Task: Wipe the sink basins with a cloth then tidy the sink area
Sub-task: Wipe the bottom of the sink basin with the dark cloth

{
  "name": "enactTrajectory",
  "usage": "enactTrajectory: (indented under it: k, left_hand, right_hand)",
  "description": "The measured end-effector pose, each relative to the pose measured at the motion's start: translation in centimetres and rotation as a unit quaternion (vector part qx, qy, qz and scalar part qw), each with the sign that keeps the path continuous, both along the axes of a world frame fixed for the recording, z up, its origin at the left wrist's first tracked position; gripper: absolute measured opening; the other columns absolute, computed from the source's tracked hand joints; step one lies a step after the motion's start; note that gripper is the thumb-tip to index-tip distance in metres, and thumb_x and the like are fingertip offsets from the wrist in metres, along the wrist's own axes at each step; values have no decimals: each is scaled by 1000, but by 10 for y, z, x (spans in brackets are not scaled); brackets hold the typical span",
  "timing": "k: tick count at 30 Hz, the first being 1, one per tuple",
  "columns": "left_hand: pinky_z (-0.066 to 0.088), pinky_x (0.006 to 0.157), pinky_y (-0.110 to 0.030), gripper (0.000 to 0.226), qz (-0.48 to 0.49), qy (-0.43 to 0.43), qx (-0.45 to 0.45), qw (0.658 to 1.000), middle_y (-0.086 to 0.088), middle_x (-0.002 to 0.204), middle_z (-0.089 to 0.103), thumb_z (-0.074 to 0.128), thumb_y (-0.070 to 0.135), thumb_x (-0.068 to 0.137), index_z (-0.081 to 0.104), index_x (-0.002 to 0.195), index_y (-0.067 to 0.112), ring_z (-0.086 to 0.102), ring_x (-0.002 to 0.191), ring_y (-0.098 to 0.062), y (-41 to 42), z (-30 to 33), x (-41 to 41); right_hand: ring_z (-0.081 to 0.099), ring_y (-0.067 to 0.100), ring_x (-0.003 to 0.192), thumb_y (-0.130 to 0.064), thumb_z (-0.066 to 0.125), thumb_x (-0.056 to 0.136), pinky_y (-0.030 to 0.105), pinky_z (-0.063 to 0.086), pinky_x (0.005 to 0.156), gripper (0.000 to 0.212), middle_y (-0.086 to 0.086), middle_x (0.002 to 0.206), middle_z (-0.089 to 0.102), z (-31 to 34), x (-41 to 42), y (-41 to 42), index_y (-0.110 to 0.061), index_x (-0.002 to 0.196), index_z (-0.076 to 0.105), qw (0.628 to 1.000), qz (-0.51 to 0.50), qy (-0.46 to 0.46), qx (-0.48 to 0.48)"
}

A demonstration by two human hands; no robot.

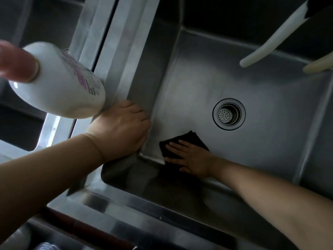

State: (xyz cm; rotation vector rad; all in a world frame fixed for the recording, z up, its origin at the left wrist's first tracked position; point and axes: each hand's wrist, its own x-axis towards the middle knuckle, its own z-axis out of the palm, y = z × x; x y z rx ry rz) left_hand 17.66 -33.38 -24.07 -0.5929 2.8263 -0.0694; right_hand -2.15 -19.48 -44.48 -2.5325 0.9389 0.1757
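Right hand point(191, 159): lies flat in the lower centre of the frame, fingers point(173, 147) straight and spread, pressing the cloth against the basin floor; nothing gripped.
Cloth point(187, 141): dark, folded, on the floor of the basin near its lower-left corner, partly under the right hand, its far corner pointing toward the drain.
Left hand point(122, 130): left of centre, resting on the steel rim at the basin's left edge, fingers curled over the lip and clasping it.
Basin point(261, 87): stainless steel, fills the centre and right of the frame.
Drain point(228, 114): round, with a perforated strainer, right of centre, apart from the cloth.
Bottle point(68, 83): white with a pink cap and a printed label, at the left of the frame, standing on the steel divider just beside the left hand; very near the camera and blurred.
Second basin point(27, 114): at the far left, beyond the divider, mostly dark.
Hoses point(270, 38): two pale tube ends hang over the basin at the upper right.
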Motion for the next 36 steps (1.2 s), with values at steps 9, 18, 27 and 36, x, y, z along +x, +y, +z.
enactTrajectory:
  k: [9,18,27,36]
  left_hand:
    - [39,78,-38,31,5,36,9,999,-6,70,61,44,29,90,62,69,16,58,75,-29,-1,-6,2]
    - [38,78,-37,32,-8,61,-9,998,-7,69,61,42,27,91,62,69,15,58,74,-30,-3,-9,3]
    - [35,74,-36,30,-17,37,-14,999,-6,66,59,43,28,89,61,67,16,57,71,-29,-3,-9,5]
    - [41,70,-37,39,-7,13,18,1000,-8,65,62,38,32,86,65,64,14,59,65,-30,-2,-2,1]
  right_hand:
    - [21,40,140,-47,32,90,49,11,115,63,23,152,22,2,-73,-90,-18,147,27,978,-188,80,-43]
    - [-10,36,144,-44,38,96,44,-13,113,69,22,155,-8,-2,4,-99,-22,151,3,959,-269,89,-5]
    - [14,32,144,-43,30,92,45,-4,115,56,16,155,17,-8,63,-22,-27,146,30,999,-28,34,3]
    - [14,31,141,-50,36,85,44,6,114,70,18,151,23,8,-91,72,-24,148,19,972,-212,100,-5]
